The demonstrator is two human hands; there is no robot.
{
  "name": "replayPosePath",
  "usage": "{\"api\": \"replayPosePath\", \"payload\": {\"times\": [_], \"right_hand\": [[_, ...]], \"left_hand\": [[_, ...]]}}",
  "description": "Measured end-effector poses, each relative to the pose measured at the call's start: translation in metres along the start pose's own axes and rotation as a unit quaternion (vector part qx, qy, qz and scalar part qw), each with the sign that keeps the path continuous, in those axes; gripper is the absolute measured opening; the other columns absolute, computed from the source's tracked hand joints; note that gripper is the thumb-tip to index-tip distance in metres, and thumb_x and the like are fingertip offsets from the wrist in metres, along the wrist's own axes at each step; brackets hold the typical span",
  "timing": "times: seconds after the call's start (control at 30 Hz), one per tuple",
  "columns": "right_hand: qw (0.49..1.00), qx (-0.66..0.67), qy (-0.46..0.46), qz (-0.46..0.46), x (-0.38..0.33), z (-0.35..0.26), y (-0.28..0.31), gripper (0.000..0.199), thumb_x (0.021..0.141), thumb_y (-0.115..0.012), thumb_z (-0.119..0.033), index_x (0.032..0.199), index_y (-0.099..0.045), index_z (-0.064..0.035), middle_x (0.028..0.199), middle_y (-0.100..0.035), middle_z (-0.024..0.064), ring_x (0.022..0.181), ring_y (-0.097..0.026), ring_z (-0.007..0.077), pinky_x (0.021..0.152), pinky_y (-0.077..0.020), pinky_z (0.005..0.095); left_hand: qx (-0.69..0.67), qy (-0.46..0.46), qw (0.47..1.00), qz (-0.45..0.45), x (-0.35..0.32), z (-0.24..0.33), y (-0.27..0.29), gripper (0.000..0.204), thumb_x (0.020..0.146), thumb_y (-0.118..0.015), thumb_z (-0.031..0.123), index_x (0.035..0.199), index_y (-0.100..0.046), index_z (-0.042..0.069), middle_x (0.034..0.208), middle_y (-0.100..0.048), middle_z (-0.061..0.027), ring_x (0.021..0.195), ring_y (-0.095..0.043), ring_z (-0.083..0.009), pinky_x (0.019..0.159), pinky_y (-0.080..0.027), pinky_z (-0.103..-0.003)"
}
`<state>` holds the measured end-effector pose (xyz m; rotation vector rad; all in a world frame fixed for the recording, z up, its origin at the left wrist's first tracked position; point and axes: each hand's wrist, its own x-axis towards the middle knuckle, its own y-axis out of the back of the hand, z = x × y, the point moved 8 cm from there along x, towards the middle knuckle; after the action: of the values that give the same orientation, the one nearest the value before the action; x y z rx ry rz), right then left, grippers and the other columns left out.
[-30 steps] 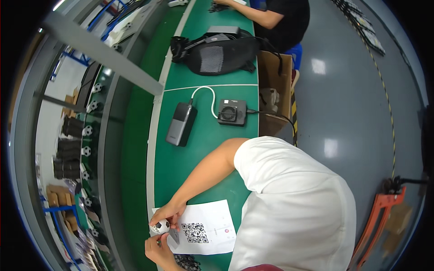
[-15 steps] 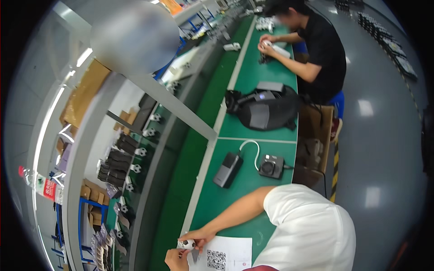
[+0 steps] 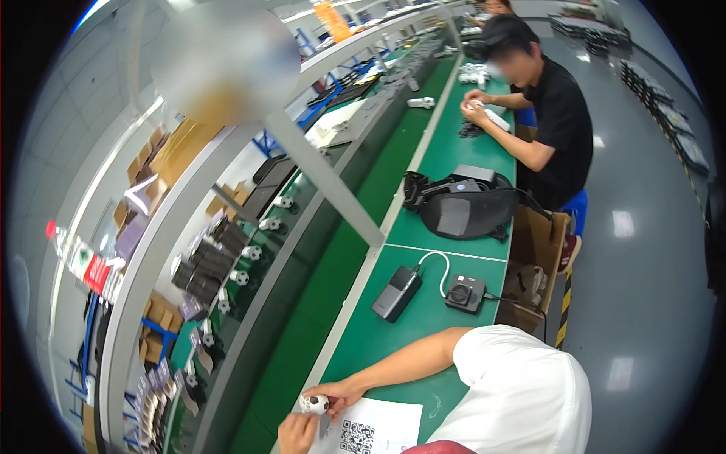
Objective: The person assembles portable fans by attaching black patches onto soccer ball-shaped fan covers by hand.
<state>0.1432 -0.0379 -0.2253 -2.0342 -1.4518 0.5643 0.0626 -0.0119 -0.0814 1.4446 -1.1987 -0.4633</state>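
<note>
My right hand (image 3: 342, 393) reaches in from the white sleeve and pinches a small white round device with black spots (image 3: 313, 403). My left hand (image 3: 297, 433) sits just below it at the picture's lower edge, with its fingers on the same device. Both hands hover over a white paper sheet (image 3: 389, 424) printed with a square code. The sheet lies on the green bench (image 3: 378, 340). The underside of the device is hidden by my fingers.
On the bench lie a dark oblong box (image 3: 395, 293) and a small black cube device (image 3: 464, 293), joined by a white cable. A black bag (image 3: 461, 212) is further on, an open cardboard box (image 3: 533, 261) stands beside the bench, and a co-worker in black (image 3: 548, 121) sits beyond. Shelves of small devices (image 3: 227, 265) are on the left.
The view has swung up along the bench, so my hands now sit at the lower edge and the co-worker shows fully. Both hands stay on the white device over the paper.
</note>
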Motion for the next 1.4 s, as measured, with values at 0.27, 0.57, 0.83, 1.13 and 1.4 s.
{"api": "replayPosePath", "payload": {"times": [0.27, 0.57, 0.83, 1.13, 1.4], "right_hand": [[0.999, 0.037, 0.011, -0.031, 0.001, 0.015, 0.007, 0.061, 0.101, -0.033, -0.059, 0.101, -0.063, -0.0052, 0.062, -0.058, 0.0071, 0.036, -0.031, 0.0083, 0.079, -0.0582, 0.0391], [0.988, 0.092, 0.05, 0.115, -0.004, -0.001, 0.041, 0.061, 0.097, -0.045, -0.057, 0.129, -0.055, -0.0068, 0.122, -0.064, 0.0197, 0.103, -0.066, 0.0361, 0.079, -0.058, 0.0526], [0.999, 0.021, 0.023, 0.009, -0.007, -0.007, 0.009, 0.067, 0.1, -0.03, -0.06, 0.116, -0.058, -0.0008, 0.072, -0.061, 0.0121, 0.043, -0.037, 0.0115, 0.09, -0.0536, 0.0476], [0.999, 0.025, 0.03, 0.025, -0.011, -0.01, 0.004, 0.058, 0.1, -0.04, -0.054, 0.104, -0.06, 0.0004, 0.067, -0.06, 0.0126, 0.041, -0.034, 0.0107, 0.089, -0.0545, 0.0491], [0.999, 0.023, 0.033, 0.003, -0.015, -0.012, 0.002, 0.052, 0.1, -0.042, -0.05, 0.106, -0.059, -0.0008, 0.08, -0.064, 0.0115, 0.051, -0.047, 0.0133, 0.088, -0.0549, 0.0485]], "left_hand": [[-0.056, 0.172, 0.977, 0.111, -0.021, -0.01, -0.011, 0.021, 0.071, -0.08, 0.01, 0.085, -0.065, 0.011, 0.082, -0.062, -0.0034, 0.071, -0.06, -0.025, 0.054, -0.048, -0.036], [0.115, 0.169, 0.97, 0.134, -0.051, -0.008, -0.043, 0.02, 0.063, -0.079, 0.007, 0.08, -0.07, 0.012, 0.071, -0.065, -0.0039, 0.066, -0.063, -0.0233, 0.056, -0.05, -0.037], [-0.039, 0.232, 0.939, 0.251, -0.057, -0.003, -0.019, 0.026, 0.06, -0.082, -0.001, 0.082, -0.068, 0.001, 0.081, -0.071, -0.0081, 0.072, -0.067, -0.0234, 0.058, -0.054, -0.03], [-0.127, 0.295, 0.92, 0.223, -0.052, -0.02, -0.027, 0.02, 0.069, -0.081, 0.005, 0.086, -0.07, 0.005, 0.082, -0.07, -0.0042, 0.076, -0.061, -0.0223, 0.06, -0.051, -0.032], [-0.254, 0.396, 0.869, 0.154, -0.049, -0.026, -0.022, 0.02, 0.074, -0.074, -0.008, 0.092, -0.071, 0.001, 0.085, -0.07, -0.0075, 0.074, -0.065, -0.0215, 0.061, -0.054, -0.029]]}}
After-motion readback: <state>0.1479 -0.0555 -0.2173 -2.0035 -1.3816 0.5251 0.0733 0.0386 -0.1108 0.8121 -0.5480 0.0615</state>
